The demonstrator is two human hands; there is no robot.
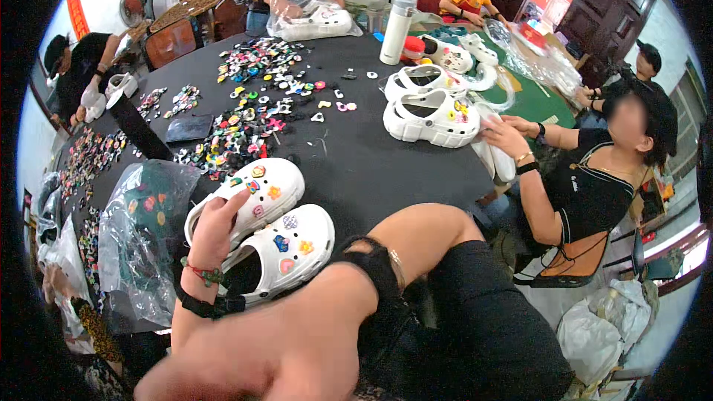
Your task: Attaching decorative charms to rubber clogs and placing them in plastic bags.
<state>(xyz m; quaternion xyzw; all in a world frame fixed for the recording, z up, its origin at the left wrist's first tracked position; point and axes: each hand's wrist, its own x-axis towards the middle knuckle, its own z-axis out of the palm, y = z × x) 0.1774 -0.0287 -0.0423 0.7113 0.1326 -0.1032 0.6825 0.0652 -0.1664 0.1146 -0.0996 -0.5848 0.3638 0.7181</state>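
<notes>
My left hand point(210, 226) is closed around the side of a white clog point(278, 176), its fingers on the upper beside colourful charms. A second white clog point(301, 241) with flower, heart and other charms stands against it, nearer to me. My right hand point(260, 356) is raised close to the camera at the lower edge; motion smears its fingers, and I cannot tell whether it holds anything. Left of the clogs lies a clear plastic bag point(145, 234) with dark green clogs inside. Beyond them a loose pile of small charms point(241, 130) spreads over the black tabletop point(349, 178).
A black cylinder point(137, 126) and a dark flat box point(189, 128) stand among the charms. Across the table are a white bottle point(396, 33) and decorated white clogs point(431, 119). A co-worker at right handles white footwear; others work around the table. White sacks point(601, 327) lie on the floor.
</notes>
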